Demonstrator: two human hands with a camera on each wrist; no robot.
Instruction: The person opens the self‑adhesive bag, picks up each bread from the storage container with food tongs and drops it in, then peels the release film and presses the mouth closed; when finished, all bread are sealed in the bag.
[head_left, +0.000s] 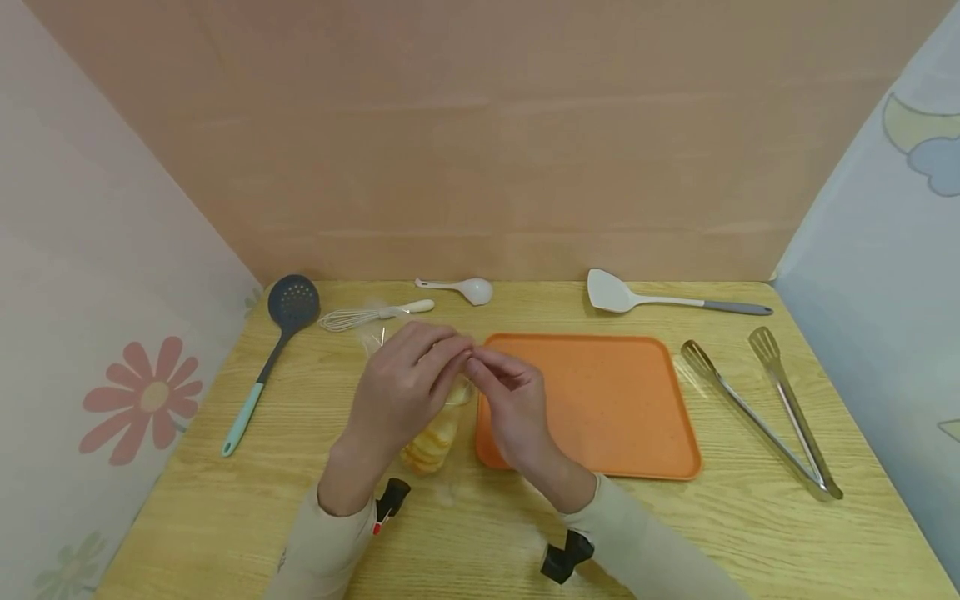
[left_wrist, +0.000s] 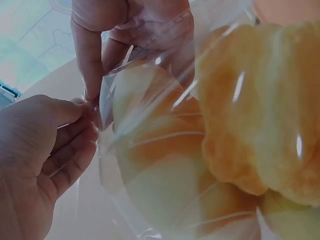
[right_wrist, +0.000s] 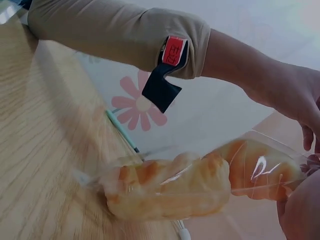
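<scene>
Between the two hands, near the left edge of the orange tray (head_left: 615,400), a clear plastic bag (head_left: 438,429) of golden pastries is held above the wooden surface (head_left: 675,533). Both the left hand (head_left: 405,387) and the right hand (head_left: 513,408) pinch the top edge of the bag with thumb and fingertips, and the two hands meet there.

From the head view, the hands cover most of the bag, and only its lower end shows. The left wrist view shows much more: the film is thin, glossy and wrinkled, and the pastries (left_wrist: 235,130) inside are round, puffy and yellow-orange. The right wrist view shows the bag (right_wrist: 200,180) from the side, long and hanging at a slant, with the beige sleeve (right_wrist: 115,30) of the left arm above it.

Around the tray lie several tools. At the left are a dark slotted ladle (head_left: 273,350) with a teal handle and a wire whisk (head_left: 367,317). At the back are a white spoon (head_left: 465,289) and a white spatula (head_left: 660,298). At the right lie metal tongs (head_left: 772,408), opened in a V shape.
</scene>
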